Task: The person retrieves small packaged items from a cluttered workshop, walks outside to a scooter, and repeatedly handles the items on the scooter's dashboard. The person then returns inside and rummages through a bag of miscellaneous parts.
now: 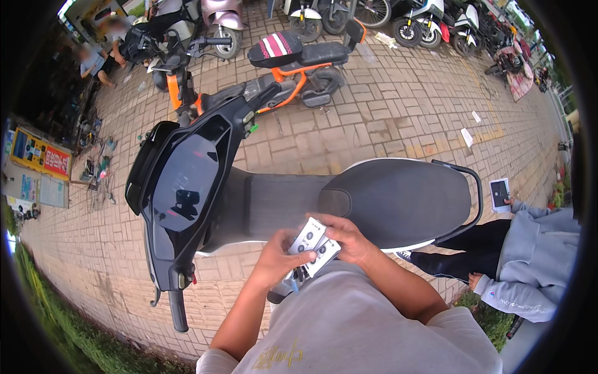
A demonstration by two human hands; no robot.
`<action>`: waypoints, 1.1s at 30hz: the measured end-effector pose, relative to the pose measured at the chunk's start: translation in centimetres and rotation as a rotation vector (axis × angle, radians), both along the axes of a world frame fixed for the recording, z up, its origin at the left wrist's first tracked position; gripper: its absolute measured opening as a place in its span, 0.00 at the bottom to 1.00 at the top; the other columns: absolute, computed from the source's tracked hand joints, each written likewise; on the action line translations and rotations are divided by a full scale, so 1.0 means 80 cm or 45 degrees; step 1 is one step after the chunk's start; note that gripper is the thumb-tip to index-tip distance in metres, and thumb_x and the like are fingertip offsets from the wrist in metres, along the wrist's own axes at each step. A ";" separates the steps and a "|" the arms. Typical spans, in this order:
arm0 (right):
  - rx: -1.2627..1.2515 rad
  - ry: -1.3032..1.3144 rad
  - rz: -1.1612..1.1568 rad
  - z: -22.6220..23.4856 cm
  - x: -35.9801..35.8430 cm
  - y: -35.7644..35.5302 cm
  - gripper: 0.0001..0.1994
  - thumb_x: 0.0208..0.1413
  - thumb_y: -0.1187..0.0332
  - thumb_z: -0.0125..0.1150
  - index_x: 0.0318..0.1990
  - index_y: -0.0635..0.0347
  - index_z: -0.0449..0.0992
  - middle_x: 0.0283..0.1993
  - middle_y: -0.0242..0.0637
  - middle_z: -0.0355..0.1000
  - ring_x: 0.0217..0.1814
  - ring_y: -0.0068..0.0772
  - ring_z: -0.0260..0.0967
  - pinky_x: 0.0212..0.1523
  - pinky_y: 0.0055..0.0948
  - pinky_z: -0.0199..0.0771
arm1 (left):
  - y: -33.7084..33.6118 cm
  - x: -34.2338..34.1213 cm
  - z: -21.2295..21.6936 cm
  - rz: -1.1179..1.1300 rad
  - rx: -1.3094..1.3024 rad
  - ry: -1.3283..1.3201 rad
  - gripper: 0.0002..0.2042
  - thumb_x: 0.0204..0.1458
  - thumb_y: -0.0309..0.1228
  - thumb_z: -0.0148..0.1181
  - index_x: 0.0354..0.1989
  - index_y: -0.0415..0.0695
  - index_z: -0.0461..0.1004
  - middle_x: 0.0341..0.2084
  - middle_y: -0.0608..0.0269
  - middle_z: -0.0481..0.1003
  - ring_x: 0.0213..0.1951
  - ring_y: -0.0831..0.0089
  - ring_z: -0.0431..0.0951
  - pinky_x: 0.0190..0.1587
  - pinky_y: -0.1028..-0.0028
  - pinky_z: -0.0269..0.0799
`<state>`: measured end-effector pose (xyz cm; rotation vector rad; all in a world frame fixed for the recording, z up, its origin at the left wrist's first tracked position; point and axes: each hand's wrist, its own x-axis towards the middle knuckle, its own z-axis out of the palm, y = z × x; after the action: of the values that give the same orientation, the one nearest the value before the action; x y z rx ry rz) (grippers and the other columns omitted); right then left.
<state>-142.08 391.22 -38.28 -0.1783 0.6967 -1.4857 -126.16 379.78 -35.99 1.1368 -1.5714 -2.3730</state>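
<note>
Close to my body, in front of the scooter's seat, both hands are closed around a pair of small white cards (307, 235) printed with dark round symbols. One card overlaps the other at an angle. My left hand (274, 258) grips them from the left, its thumb lying across the lower card. From the right, my right hand (350, 239) pinches their edges. Beneath the cards hangs a small dark and blue item (296, 282), perhaps keys; its kind is unclear. The black electric scooter (398, 199) stands sideways before me, its dark display (187, 181) at left.
At the right, a person in a grey sweatshirt (529, 249) holds a dark-faced booklet or box (500, 194). An orange scooter (293, 84) is parked beyond mine, with more scooters (417, 25) along the back. Two people sit at the far left. Brick paving (398, 118) spreads around.
</note>
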 end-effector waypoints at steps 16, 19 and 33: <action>0.050 -0.308 -0.080 -0.030 0.004 -0.025 0.25 0.50 0.64 0.58 0.55 0.64 0.64 0.48 0.48 0.69 0.50 0.43 0.69 0.53 0.39 0.69 | -0.027 0.019 -0.032 0.620 0.485 0.265 0.14 0.53 0.32 0.59 0.44 0.40 0.68 0.34 0.54 0.76 0.37 0.64 0.78 0.38 0.65 0.78; 0.196 -0.436 -0.076 -0.049 0.001 -0.066 0.22 0.48 0.63 0.57 0.51 0.61 0.68 0.44 0.48 0.71 0.30 0.33 0.69 0.35 0.30 0.73 | -0.057 0.020 -0.061 0.887 0.511 0.260 0.14 0.56 0.34 0.54 0.47 0.40 0.64 0.38 0.49 0.74 0.39 0.59 0.77 0.39 0.61 0.77; 0.136 -0.407 0.103 -0.033 0.006 -0.195 0.26 0.50 0.60 0.59 0.55 0.60 0.63 0.48 0.47 0.69 0.51 0.44 0.68 0.53 0.42 0.68 | -0.126 0.028 -0.069 1.108 0.439 1.403 0.26 0.50 0.36 0.53 0.55 0.33 0.60 0.53 0.44 0.64 0.55 0.50 0.65 0.59 0.52 0.59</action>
<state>-141.59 375.62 -40.88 0.1104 0.5017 -1.3563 -123.93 369.67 -41.51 0.2332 -0.2262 -1.9819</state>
